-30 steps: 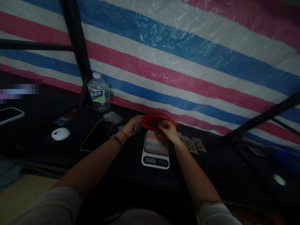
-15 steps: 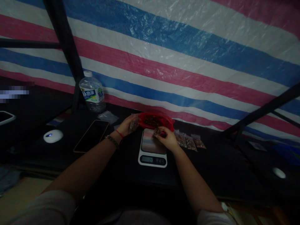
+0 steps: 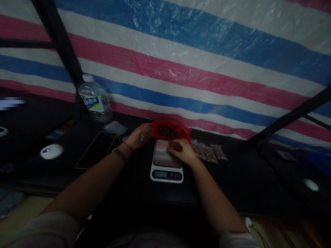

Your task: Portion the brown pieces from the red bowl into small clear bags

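My left hand (image 3: pixel 136 136) is closed on a small clear plastic bag (image 3: pixel 145 136) with brown contents, beside the left end of an open red plastic bag (image 3: pixel 184 129). Dark brown loose pieces (image 3: pixel 167 131) lie inside the red bag. Over the weighing plate of a white kitchen scale (image 3: pixel 154 175), my right hand (image 3: pixel 185 151) has its fingers closed around a small, roundish brown thing (image 3: pixel 172 146). Its kind is too dim to make out. The scale's display is lit. Just right of my right hand lie several small clear bags (image 3: pixel 210 154) filled with brown pieces.
A clear plastic bottle (image 3: pixel 95 100) stands at the back left, near empty-looking clear bags (image 3: pixel 116 128). A phone (image 3: pixel 97 150) and a white rounded device (image 3: pixel 51 151) lie on the black table (image 3: pixel 219 193). Behind rises a striped plastic sheet (image 3: pixel 165 69) with dark metal posts (image 3: pixel 58 44).
The camera view has shifted slightly. My right hand is still over the scale plate, its fingers turned a little. My left hand keeps its hold on the small bag.
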### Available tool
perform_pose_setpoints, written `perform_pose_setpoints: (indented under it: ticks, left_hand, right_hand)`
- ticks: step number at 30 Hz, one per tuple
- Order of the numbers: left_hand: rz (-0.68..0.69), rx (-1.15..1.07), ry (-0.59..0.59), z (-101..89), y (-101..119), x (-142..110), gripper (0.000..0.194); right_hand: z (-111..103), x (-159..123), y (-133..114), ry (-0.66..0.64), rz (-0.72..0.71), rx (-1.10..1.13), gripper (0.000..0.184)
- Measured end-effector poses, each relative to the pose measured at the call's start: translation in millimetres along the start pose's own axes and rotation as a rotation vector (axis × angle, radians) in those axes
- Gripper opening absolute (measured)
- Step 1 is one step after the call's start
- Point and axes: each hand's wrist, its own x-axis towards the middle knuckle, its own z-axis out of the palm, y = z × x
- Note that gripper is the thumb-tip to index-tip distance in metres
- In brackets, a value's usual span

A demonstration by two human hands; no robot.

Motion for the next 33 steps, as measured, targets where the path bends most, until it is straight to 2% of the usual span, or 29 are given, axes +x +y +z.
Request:
perform_pose_setpoints:
  ticks: [3,5,9,12,20,26,33]
  left_hand:
    - [-0.004,-0.001,0.000,-2.3,-0.6,0.8,0.032]
    - [-0.004,-0.005,-0.003,-3.1,-0.7,1.5,0.032]
    - [-0.004,-0.013,-0.012,-4.2,-1.7,3.4,0.032]
    - [0.001,0.001,0.001,-5.6,-2.8,4.7,0.033]
    - [0.009,0.013,-0.037,-6.3,-3.0,4.6,0.034]
    - [0.027,0.011,-0.032,-5.2,-3.0,5.2,0.032]
    - [0.019,0.022,-0.040,-6.1,-3.0,5.8,0.034]
  right_hand:
    - [-1.6,-0.8,-1.1,0.008,-0.008,0.020,0.054]
    - [-3.1,-1.2,-2.4,0.017,-0.030,0.036,0.058]
    - [-5.0,-1.0,-4.7,0.016,-0.100,0.024,0.036]
    - [-5.4,-0.3,-6.8,0.025,-0.106,0.010,0.028]
    - [-4.9,-0.6,-9.7,0.064,-0.109,0.038,0.025]
    - [-3.9,-1.3,-7.3,0.037,-0.091,0.039,0.036]
    - [-4.4,-1.5,-8.8,0.056,-0.101,0.085,0.016]
